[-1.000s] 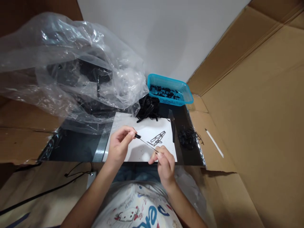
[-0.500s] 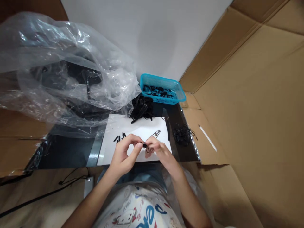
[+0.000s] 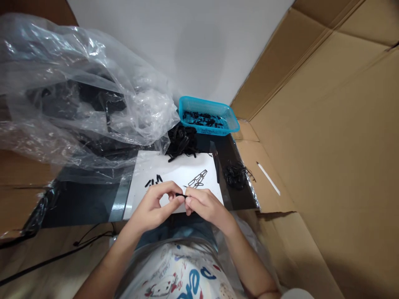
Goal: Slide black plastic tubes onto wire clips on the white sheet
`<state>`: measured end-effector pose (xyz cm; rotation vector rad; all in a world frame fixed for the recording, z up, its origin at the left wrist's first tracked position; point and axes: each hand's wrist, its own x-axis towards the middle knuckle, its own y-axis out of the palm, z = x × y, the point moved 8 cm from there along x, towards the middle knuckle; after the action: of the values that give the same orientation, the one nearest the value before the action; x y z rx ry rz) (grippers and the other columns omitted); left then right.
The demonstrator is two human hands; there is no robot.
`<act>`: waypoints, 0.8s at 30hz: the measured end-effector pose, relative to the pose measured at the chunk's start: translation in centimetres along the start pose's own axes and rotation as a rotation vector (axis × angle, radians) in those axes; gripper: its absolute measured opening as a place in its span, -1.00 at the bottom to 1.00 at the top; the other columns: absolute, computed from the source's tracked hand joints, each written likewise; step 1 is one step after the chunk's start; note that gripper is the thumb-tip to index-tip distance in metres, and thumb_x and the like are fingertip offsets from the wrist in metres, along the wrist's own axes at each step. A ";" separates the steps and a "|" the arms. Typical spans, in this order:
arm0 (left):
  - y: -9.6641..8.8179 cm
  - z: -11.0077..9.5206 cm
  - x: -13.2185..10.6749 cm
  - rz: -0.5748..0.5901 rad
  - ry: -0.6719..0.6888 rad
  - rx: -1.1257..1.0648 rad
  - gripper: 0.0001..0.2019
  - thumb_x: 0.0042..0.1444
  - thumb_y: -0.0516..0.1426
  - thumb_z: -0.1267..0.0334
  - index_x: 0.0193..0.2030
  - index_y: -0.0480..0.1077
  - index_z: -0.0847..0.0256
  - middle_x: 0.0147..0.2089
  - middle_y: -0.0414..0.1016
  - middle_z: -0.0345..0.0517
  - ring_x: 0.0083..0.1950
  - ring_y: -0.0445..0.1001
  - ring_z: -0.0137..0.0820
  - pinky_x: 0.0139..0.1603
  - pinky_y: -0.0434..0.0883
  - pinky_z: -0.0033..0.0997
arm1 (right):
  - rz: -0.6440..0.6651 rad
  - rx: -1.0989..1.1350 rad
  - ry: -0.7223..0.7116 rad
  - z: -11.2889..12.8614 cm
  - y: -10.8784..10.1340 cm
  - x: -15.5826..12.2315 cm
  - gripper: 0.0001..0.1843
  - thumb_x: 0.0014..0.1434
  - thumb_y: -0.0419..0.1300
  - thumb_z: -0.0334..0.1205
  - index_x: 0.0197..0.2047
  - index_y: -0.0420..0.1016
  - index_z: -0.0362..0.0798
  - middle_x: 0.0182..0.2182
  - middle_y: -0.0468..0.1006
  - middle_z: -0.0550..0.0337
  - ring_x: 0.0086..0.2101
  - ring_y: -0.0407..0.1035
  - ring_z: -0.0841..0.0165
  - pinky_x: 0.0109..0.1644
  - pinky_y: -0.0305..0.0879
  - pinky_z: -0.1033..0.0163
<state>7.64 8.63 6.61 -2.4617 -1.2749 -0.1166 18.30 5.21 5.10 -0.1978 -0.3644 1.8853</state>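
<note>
My left hand (image 3: 156, 205) and my right hand (image 3: 204, 204) meet fingertip to fingertip over the near edge of a white sheet (image 3: 174, 170). Both pinch one small black piece (image 3: 180, 194) held between them; most of it is hidden by the fingers. On the sheet lie several short black pieces (image 3: 153, 181) to the left and a few bent wire clips (image 3: 197, 179) just beyond my right hand.
A blue basket (image 3: 229, 119) holding black parts stands at the back. Black pieces are heaped (image 3: 181, 143) before it, and a tangle of thin black wires (image 3: 236, 173) lies right. A big crumpled clear plastic bag (image 3: 81, 99) fills the left. Cardboard walls (image 3: 327, 137) close the right.
One second ago my hands held a thin black wire stretched between them. They have come together, and the piece is now short and pinched between both. The view has shifted left.
</note>
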 end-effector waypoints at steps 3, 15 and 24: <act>0.2 0.8 0.0 -0.049 -0.044 -0.177 -0.81 0.07 0.17 0.23 -0.51 0.38 0.23 -0.57 0.35 -0.20 -0.52 0.26 -0.44 -0.47 0.19 -0.44 | -0.082 0.167 -0.059 -0.1 0.1 0.0 -0.78 0.20 -0.03 -0.34 -0.48 0.28 -0.04 -0.59 0.43 0.29 -0.51 0.35 0.43 -0.36 0.24 0.36; 2.8 1.8 -0.9 -0.027 -0.132 -0.361 -0.86 0.05 0.17 0.29 -0.49 0.45 0.24 -0.52 0.44 -0.17 -0.44 0.34 -0.40 -0.35 0.25 -0.41 | -0.246 0.060 -0.197 -0.2 -0.2 -1.0 -0.74 0.24 -0.05 -0.35 -0.49 0.24 -0.03 -0.59 0.39 0.29 -0.54 0.32 0.44 -0.42 0.24 0.34; 2.8 3.4 -1.5 -0.366 -0.160 -0.641 -0.84 0.07 0.20 0.32 -0.51 0.41 0.22 -0.54 0.37 -0.25 -0.47 0.30 -0.47 -0.40 0.26 -0.48 | -0.533 -0.356 -0.397 2.0 0.2 -1.7 -0.75 0.23 -0.11 -0.41 -0.47 0.12 0.00 -0.60 0.25 0.25 -0.56 0.20 0.39 -0.46 0.12 0.27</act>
<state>8.69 7.23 2.33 -2.7445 -2.0040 -0.5017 18.11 3.25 6.85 0.0424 -0.9290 1.3124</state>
